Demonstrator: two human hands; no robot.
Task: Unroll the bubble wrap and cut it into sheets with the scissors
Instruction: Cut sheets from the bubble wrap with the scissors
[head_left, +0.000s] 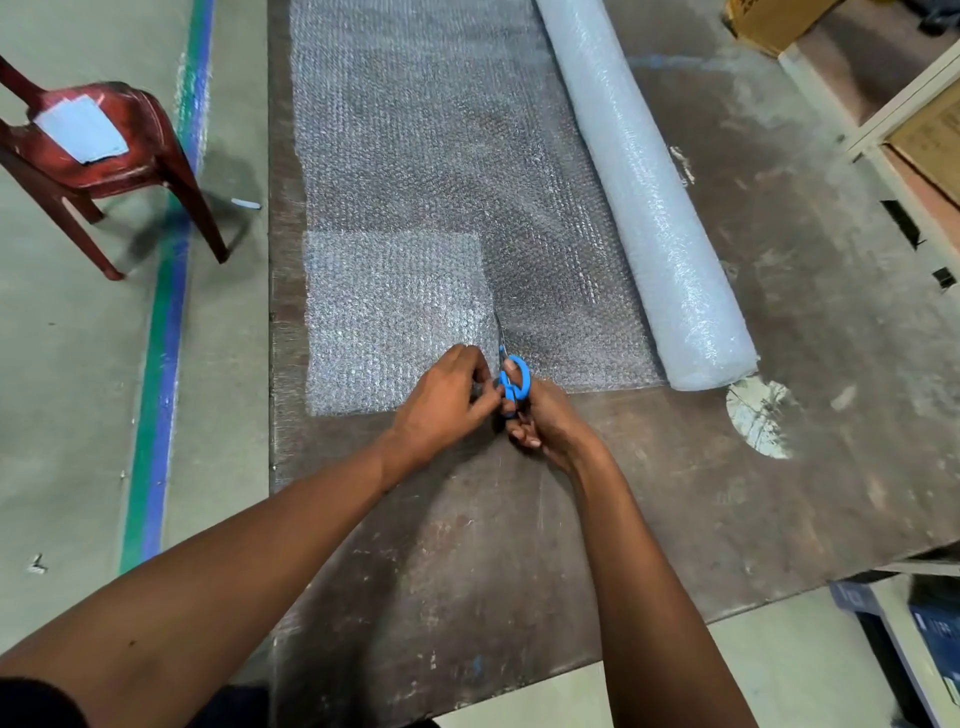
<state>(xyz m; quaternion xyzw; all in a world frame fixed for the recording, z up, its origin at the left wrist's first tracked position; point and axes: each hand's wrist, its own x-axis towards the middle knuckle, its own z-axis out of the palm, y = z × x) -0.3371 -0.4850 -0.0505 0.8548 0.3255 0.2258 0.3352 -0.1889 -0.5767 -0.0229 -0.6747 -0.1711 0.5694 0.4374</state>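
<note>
Cutting the unrolled bubble wrap on the table (519, 545).

The bubble wrap roll (644, 197) lies mostly wound, one length of bubble wrap (436, 156) spread flat beside it, with a paler, seemingly doubled patch (395, 317) at its near left. The left hand (441, 397) pinches the near edge; the right hand (545, 426) grips the blue scissors (511, 382), blades just started. Most cutting remains.
</note>
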